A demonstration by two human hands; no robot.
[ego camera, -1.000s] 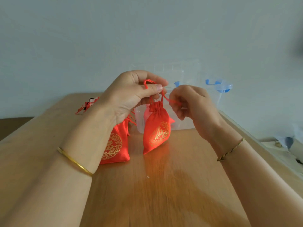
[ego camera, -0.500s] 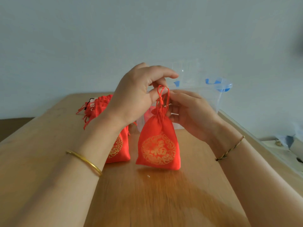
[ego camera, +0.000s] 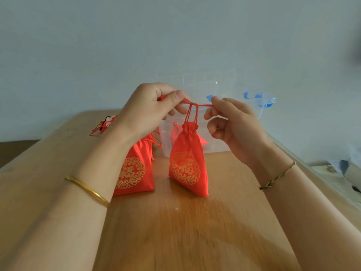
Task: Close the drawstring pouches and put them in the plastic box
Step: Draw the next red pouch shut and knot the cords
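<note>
The red pouch (ego camera: 186, 163) is hung upright over the table (ego camera: 175, 231), long axis vertical, neck gathered, below and between the 2 hands; its drawstring (ego camera: 192, 112) is pinched taut by the left hand (ego camera: 150, 108) and the right hand (ego camera: 232, 122); the plastic box (ego camera: 220, 141) is set just behind, nearer the right.

Brightness: I read soft, even daylight, a little dim on the wall (ego camera: 175, 36).
Shadows: one faint, diffuse patch on the table (ego camera: 195, 231), toward its near edge.
Glow: a red cast on the wood below the middle pouch (ego camera: 185, 163).
Glare: one small glint on the plastic box (ego camera: 261, 112).
Blur: wood grain smears toward the table's near edge; the clutter (ego camera: 347, 169) past its right edge is mush to me.
Distortion: the table's side edges splay outward.
</note>
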